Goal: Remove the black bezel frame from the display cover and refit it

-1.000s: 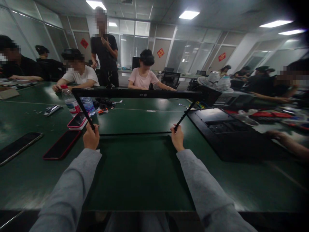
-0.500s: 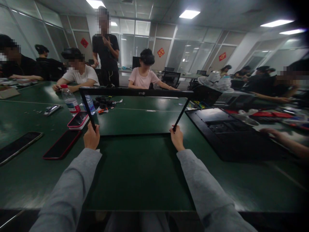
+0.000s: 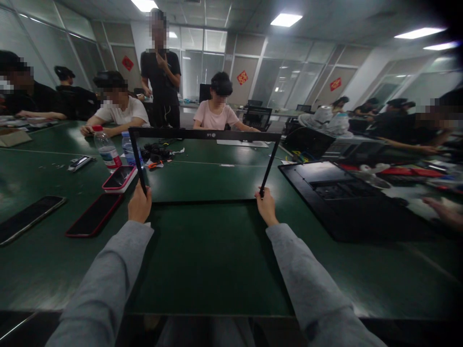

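Observation:
A thin black monitor bezel, an open rectangular frame with an upside-down LG logo on its far bar, is held up in front of me over the green table. My left hand is closed on its left side bar, near the lower corner. On the opposite side bar, my right hand grips it at about the same height. Nothing fills the frame, and the tabletop shows through it. To the right lies a large black plastic panel, apart from my right hand.
Left of my left hand are a red-edged phone, another phone, a pink-rimmed white box and two bottles. Black cables lie beyond. A co-worker's hand is at the right edge; other people sit opposite.
The bezel's far bar has tipped away from me and looks smaller, both hands keeping their grip. At right, the co-worker's hand has moved right, off the black panel.

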